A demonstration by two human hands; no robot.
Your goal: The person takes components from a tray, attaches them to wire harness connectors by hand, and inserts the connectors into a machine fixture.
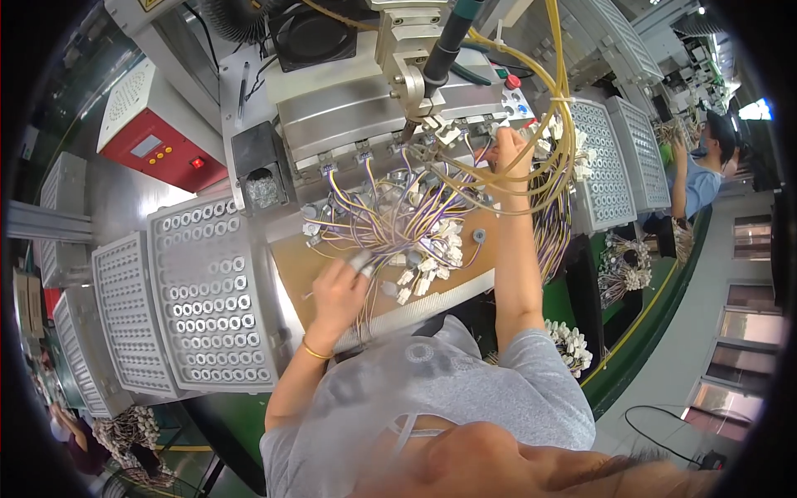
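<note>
My left hand [336, 292], with pale covers on the fingertips, has its fingers curled against a bundle of purple, yellow and white wires [390, 228]. The wires fan out from there to small clamps along the metal fixture [340, 124], and white plug connectors [436, 261] lie bunched beside them. My right hand [508, 156] is raised at the right end of the fixture, its fingers pinched together; what they hold is hidden. Yellow tubes [564, 158] loop down beside and in front of my right wrist.
White trays with rows of round metal parts [212, 328] stand at left. A red and white control box [158, 137] sits behind them, near a black bin [259, 158]. An upright tool shaft [448, 50] rises over the fixture. More trays [594, 166] and a co-worker [701, 170] are at right.
</note>
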